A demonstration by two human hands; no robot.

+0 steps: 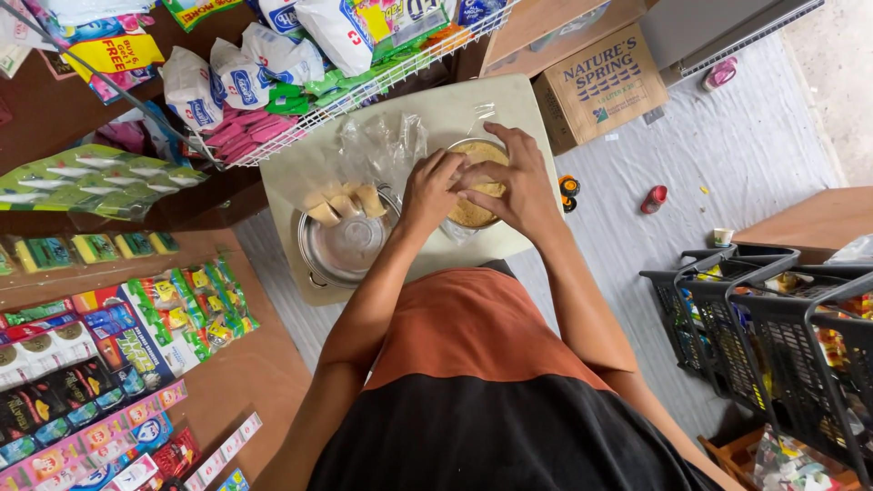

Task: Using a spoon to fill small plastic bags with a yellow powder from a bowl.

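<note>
Both my hands rest over a round bowl (475,216) of tan, crumbly food on a pale table (455,105). My left hand (430,189) curls its fingers at the bowl's left rim. My right hand (516,180) spreads over the bowl's top and right side, fingers touching the food or a clear plastic bag around it; which one I cannot tell. Just left of the bowl sits a steel pot (344,247) with its lid on, and several small filled plastic packets (347,205) lie on it.
Crumpled clear plastic bags (386,147) lie behind the pot. A wire rack of snack packets (273,91) overhangs the table's far side. Hanging sachets cover a brown counter (245,373) at left. Black baskets (773,345) stand right; a cardboard box (596,86) sits beyond.
</note>
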